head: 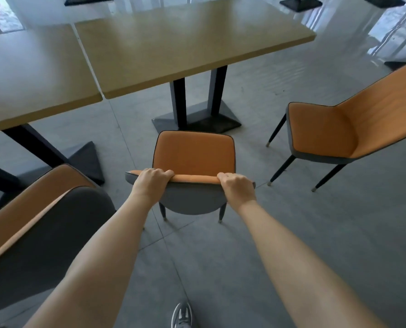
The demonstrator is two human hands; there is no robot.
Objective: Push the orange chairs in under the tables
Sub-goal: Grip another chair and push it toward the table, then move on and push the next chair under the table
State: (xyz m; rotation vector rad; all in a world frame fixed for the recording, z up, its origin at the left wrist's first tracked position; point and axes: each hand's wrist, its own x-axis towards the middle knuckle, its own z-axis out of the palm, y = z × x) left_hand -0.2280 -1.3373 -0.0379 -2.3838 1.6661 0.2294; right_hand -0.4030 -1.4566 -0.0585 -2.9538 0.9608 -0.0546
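Note:
An orange chair [193, 153] with a grey back stands in the middle, facing the wooden table [185, 43]. Its seat's front edge is near the table's black pedestal base [197, 119], and the seat lies outside the tabletop's edge. My left hand [151, 183] grips the left part of the backrest's top edge. My right hand [236, 187] grips the right part. A second orange chair [327, 129] stands at the right, turned sideways, away from the table. A third orange chair [38, 223] is close at my lower left, beside another table [31, 74].
The floor is grey tile. The left table's black base [86, 159] lies on the floor just left of the held chair. More black table bases [300, 3] stand at the far side. My grey shoe [182, 316] shows at the bottom.

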